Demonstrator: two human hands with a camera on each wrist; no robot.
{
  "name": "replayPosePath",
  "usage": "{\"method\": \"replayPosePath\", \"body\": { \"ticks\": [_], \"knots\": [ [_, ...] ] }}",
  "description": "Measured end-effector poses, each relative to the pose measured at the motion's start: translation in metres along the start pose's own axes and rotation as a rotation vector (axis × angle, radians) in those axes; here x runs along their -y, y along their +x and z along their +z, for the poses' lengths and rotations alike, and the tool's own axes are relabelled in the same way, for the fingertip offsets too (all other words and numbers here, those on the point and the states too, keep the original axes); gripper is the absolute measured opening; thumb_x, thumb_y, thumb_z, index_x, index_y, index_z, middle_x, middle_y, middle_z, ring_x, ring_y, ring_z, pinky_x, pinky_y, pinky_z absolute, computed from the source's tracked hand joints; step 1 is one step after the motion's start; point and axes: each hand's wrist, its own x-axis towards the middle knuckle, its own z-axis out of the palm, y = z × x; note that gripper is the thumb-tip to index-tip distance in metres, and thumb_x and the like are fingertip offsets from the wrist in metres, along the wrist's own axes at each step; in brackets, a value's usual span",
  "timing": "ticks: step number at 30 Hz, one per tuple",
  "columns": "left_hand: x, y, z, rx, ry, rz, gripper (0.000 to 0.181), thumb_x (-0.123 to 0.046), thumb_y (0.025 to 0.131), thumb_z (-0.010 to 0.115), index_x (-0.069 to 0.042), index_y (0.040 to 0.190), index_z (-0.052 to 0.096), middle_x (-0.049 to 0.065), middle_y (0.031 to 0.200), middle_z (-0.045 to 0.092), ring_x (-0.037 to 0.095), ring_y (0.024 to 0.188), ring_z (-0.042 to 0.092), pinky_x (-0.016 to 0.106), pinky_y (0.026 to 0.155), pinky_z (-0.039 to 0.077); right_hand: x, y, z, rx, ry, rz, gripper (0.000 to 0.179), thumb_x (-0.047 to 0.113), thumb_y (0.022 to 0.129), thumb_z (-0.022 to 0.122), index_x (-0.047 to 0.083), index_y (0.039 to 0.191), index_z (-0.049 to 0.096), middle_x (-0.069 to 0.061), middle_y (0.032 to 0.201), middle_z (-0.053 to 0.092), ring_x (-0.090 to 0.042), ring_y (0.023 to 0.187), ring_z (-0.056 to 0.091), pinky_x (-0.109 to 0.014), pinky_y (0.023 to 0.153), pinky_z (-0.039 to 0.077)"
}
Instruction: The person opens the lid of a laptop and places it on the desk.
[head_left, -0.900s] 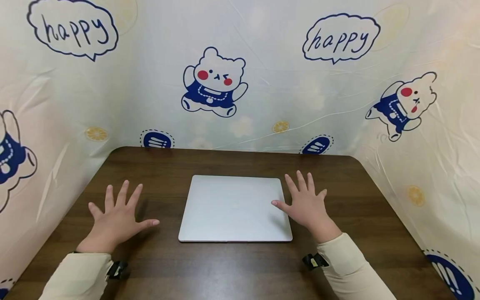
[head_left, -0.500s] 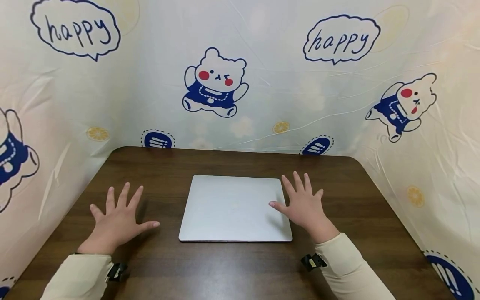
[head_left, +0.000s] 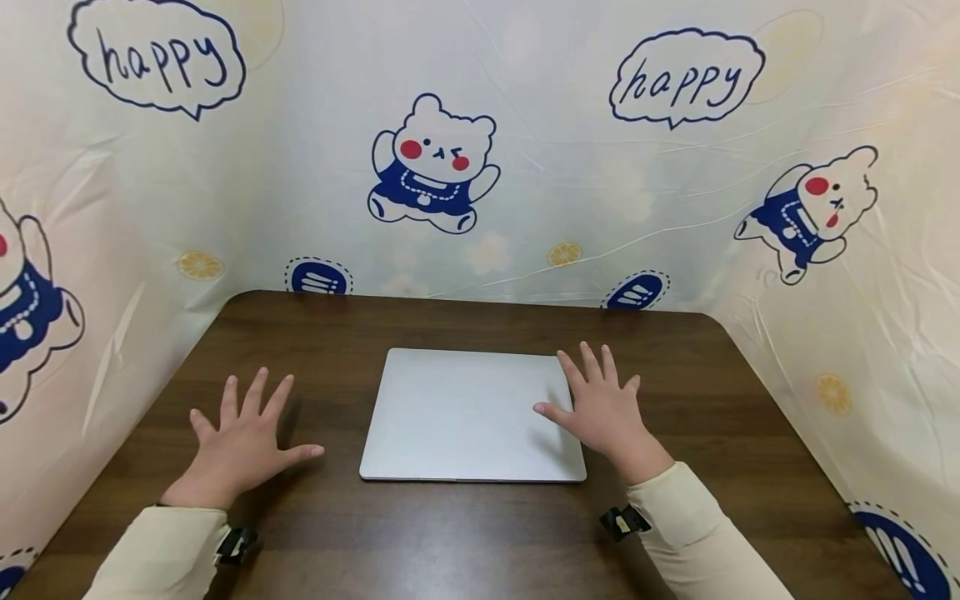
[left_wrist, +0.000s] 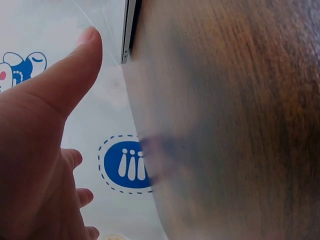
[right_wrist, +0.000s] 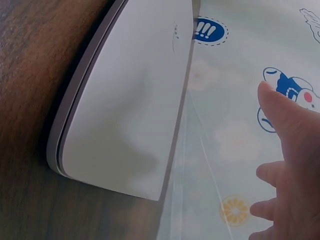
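Observation:
A closed silver laptop (head_left: pixel 457 417) lies flat in the middle of the brown wooden table. To its left my left hand (head_left: pixel 240 446) is held above the tabletop with the fingers spread, touching nothing. My right hand (head_left: pixel 603 412) hovers over the laptop's right edge, fingers also spread and the thumb above the lid. In the right wrist view the laptop (right_wrist: pixel 125 100) shows its rounded corner and side seam, with the right hand (right_wrist: pixel 300 150) apart from it. The left wrist view catches only a thin edge of the laptop (left_wrist: pixel 129 30) beyond the left thumb.
The wooden table (head_left: pixel 450 542) has rounded far corners. A pale curtain (head_left: pixel 540 192) printed with bears and speech bubbles surrounds it at the back and on both sides. Black straps with small devices sit at both wrists, next to the cream sleeves (head_left: pixel 161 550).
My right hand has drifted slightly left, a little further over the laptop. The left hand has shifted slightly right in view, along with a small tilt of the head view. The laptop stays put.

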Motion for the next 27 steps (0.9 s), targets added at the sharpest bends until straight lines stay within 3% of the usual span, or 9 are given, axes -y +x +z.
{"method": "replayPosePath", "body": {
  "ticks": [14, 27],
  "knots": [
    [-0.003, -0.001, 0.000, 0.037, -0.034, 0.006, 0.117, -0.072, 0.071, 0.067, -0.002, 0.151, 0.019, 0.036, 0.152, 0.006, 0.065, 0.133, -0.005, 0.087, 0.086, -0.004, 0.005, 0.002, 0.005, 0.000, 0.024, -0.033, 0.093, 0.076, 0.082, 0.050, 0.020, 0.154, 0.028, -0.017, 0.159, 0.018, -0.044, 0.145, 0.010, -0.076, 0.099, 0.021],
    [-0.006, -0.003, 0.005, 0.058, -0.064, 0.040, 0.117, -0.072, 0.069, 0.068, -0.006, 0.152, 0.019, 0.032, 0.154, 0.008, 0.061, 0.136, -0.001, 0.085, 0.089, 0.000, 0.015, 0.000, 0.010, -0.008, 0.039, -0.078, 0.091, 0.074, 0.083, 0.051, 0.019, 0.153, 0.031, -0.016, 0.159, 0.020, -0.042, 0.145, 0.014, -0.073, 0.101, 0.024]
  ]
}}
